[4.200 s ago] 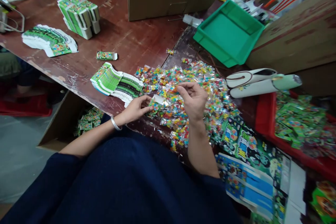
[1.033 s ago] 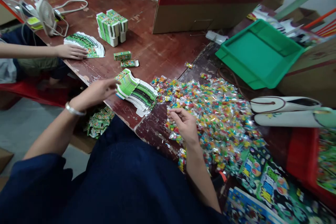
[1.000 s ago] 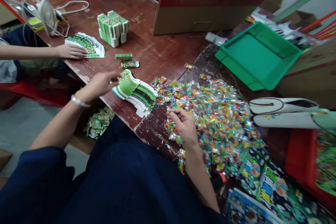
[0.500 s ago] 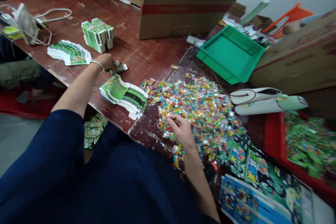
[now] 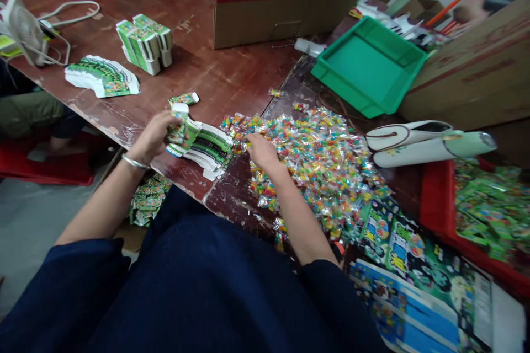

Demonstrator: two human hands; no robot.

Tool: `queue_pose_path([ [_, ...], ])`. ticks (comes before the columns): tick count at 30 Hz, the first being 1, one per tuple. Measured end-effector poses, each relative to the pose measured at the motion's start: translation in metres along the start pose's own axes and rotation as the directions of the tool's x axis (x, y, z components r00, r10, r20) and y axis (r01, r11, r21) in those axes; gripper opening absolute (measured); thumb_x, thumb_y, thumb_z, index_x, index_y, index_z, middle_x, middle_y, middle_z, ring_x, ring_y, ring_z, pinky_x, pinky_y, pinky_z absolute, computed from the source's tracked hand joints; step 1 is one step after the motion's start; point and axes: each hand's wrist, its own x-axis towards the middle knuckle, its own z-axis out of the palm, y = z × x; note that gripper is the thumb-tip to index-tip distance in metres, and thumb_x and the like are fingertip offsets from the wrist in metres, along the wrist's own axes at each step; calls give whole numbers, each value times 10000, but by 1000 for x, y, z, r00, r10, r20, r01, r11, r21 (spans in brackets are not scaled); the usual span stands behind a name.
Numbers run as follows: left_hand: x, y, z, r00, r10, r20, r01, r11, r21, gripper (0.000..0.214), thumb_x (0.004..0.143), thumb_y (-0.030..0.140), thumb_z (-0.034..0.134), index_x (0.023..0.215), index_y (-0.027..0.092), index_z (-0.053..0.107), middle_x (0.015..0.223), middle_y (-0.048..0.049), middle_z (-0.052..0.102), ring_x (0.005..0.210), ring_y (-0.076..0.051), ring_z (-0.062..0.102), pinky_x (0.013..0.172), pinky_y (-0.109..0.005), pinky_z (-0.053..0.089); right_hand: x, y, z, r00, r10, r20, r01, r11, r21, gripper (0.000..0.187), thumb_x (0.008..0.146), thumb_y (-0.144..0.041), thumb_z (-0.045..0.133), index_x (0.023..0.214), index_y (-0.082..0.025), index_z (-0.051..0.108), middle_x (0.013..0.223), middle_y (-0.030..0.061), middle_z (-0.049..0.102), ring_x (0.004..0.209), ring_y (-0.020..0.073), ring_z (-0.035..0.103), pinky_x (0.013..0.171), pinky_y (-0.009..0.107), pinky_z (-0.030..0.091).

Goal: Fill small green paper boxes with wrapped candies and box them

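Left hand (image 5: 155,135) held a little box (image 5: 179,124).
I couldn't tell if the right hand (image 5: 262,150), by candy bags (image 5: 318,154), gripped any; red bin (image 5: 434,198) near four o'clock held green packets (image 5: 482,209).

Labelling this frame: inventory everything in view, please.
Candy packets: many, multicoloured, centre
Held box: one, green, in left hand
Loose box: one, green, beyond left hand
Fanned carton rows: two, green/white, left
Stacked cartons: several, green/white, upper left
Small packs: many, green, lower left
Fan: one, white, left edge
Tray: one, green, upper right
Red bin: one, red, right
Printed packaging: several, green/blue, lower right
Pale cases: two, white, right
Cardboard boxes: several, brown, top, right
Table: one, reddish, centre
Left hand: one, bare, holding box
Right hand: one, bare, at candy packets
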Motion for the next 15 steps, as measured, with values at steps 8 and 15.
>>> queue_pose_path([
  [8,-64,-47,55,953,24,302,-31,999,15,365,751,353,861,1005,149,697,898,-61,774,765,-183,735,716,-308,607,1,11,-5,996,28,80,-19,994,-104,134,925,-190,669,1048,-197,722,1204,159,709,1059,323,691,887,403,499],
  [15,-72,-77,87,920,196,340,-250,960,123,290,863,363,778,1063,169,696,971,-75,777,850,-203,728,773,-336,593,-42,20,-11,961,91,-261,46,878,476,313,865,-251,722,1175,-249,684,934,-3,713,625,141,561,657,307,464],
])
